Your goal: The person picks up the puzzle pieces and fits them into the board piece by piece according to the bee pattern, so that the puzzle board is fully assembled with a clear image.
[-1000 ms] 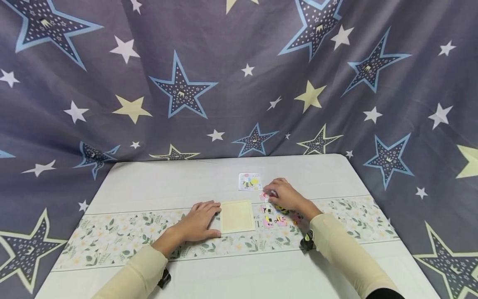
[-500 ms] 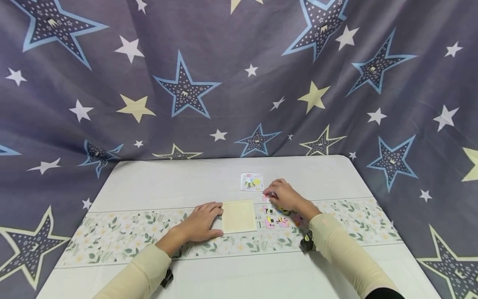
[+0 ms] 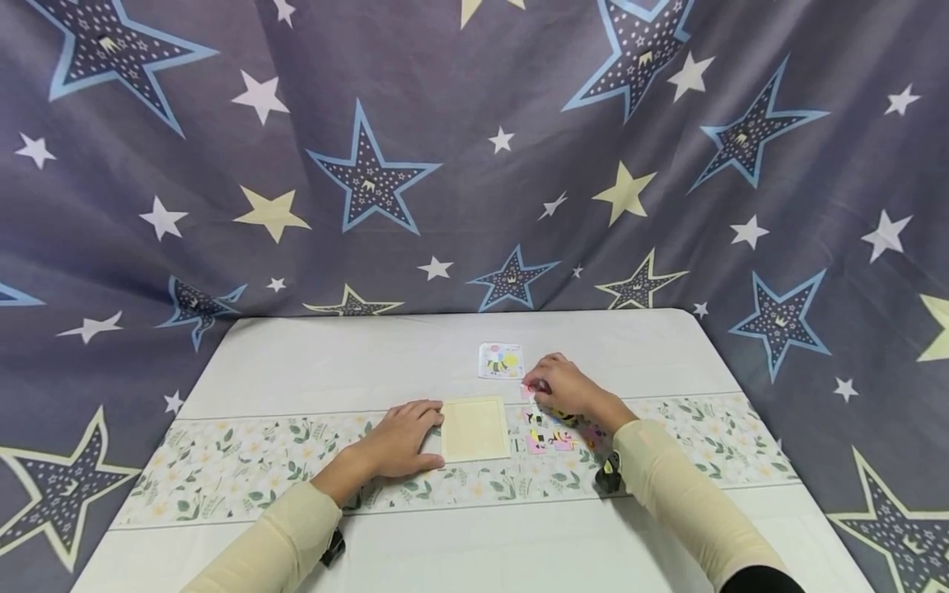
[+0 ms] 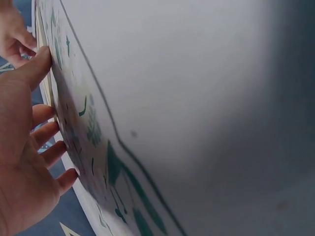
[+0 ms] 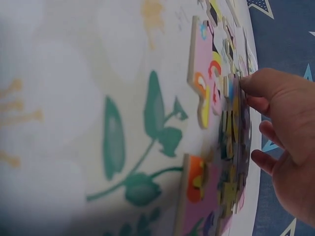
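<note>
My left hand [image 3: 402, 441] lies at the left edge of a shallow pale wooden puzzle tray [image 3: 475, 430], fingers spread and relaxed, fingertips right at the rim. Nothing lies inside the tray. To its right, my right hand [image 3: 567, 385] pinches a small pink puzzle piece [image 3: 528, 391] with thumb and fingertips, low over the table. Below that hand are several more puzzle pieces [image 3: 537, 442], pink with yellow and black bee parts; the hand and wrist partly cover them. From the right wrist, thick-edged pieces [image 5: 199, 64] show flat on the cloth, the thumb beside the farther ones.
A square picture card [image 3: 500, 361] with a bee on it lies behind the tray. The white table [image 3: 356, 362] has a floral band [image 3: 245, 461] across it. A dark star-patterned curtain [image 3: 415, 99] hangs along the back and sides.
The whole view has shifted slightly as the head moved. Both hands stay practically in place, the left at the tray and the right at the pink puzzle piece.
</note>
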Available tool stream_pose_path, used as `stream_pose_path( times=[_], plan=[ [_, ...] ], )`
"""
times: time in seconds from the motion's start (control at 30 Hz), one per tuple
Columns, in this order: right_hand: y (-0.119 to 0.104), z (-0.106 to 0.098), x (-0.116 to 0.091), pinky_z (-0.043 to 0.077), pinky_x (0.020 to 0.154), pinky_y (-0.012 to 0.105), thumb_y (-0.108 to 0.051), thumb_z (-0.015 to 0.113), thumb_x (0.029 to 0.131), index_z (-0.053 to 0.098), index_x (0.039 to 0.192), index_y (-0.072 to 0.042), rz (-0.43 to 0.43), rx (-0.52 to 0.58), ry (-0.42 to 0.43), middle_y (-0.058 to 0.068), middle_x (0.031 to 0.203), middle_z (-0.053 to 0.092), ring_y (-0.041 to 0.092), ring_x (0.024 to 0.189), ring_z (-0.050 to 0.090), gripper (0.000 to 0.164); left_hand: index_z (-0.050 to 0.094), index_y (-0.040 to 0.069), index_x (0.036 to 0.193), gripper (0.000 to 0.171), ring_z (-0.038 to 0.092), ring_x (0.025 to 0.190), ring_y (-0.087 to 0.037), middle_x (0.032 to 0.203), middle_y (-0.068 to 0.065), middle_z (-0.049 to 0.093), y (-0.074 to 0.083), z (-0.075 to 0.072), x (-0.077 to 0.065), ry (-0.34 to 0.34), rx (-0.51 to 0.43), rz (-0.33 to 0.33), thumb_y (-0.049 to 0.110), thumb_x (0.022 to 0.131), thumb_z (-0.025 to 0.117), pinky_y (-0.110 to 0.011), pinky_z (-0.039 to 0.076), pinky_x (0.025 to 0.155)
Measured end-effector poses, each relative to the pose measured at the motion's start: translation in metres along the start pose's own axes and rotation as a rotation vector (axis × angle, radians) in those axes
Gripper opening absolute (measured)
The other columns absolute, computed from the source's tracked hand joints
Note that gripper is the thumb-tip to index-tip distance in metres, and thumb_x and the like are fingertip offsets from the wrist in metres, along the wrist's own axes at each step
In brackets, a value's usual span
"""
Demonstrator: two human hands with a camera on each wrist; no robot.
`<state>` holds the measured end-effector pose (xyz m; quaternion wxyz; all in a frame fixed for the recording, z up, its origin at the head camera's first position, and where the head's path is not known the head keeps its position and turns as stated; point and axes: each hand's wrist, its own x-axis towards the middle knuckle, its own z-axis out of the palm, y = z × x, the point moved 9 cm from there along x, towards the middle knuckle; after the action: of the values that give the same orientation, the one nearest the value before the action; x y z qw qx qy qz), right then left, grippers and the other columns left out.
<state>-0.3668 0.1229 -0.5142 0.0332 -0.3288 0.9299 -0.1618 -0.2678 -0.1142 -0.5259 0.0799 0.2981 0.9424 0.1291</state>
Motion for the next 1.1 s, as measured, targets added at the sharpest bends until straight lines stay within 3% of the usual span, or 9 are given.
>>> stream_pose_path(
  times=[0.53, 1.1],
  plan=[
    [-0.011, 0.009, 0.003, 0.040, 0.113, 0.054, -0.021, 0.072, 0.094, 0.075, 0.122, -0.018, -0.050, 0.063, 0.014, 0.002, 0.113, 0.070, 0.031, 0.127, 0.054, 0.028, 0.053, 0.009, 0.142, 0.067, 0.039, 0.147, -0.035, 0.158, -0.013, 0.042, 0.001, 0.003, 0.001, 0.012, -0.021, 0.013, 0.052, 0.093, 0.068, -0.061, 0.033, 0.117],
    [-0.062, 0.017, 0.012, 0.040, 0.111, 0.053, -0.020, 0.069, 0.096, 0.074, 0.123, -0.017, -0.139, 0.091, -0.026, 0.003, 0.119, 0.069, 0.030, 0.128, 0.052, 0.027, 0.052, 0.011, 0.144, 0.068, 0.037, 0.149, -0.034, 0.160, -0.012, 0.041, -0.002, 0.003, 0.001, -0.001, -0.028, -0.006, 0.053, 0.093, 0.068, -0.060, 0.031, 0.120]
  ],
)
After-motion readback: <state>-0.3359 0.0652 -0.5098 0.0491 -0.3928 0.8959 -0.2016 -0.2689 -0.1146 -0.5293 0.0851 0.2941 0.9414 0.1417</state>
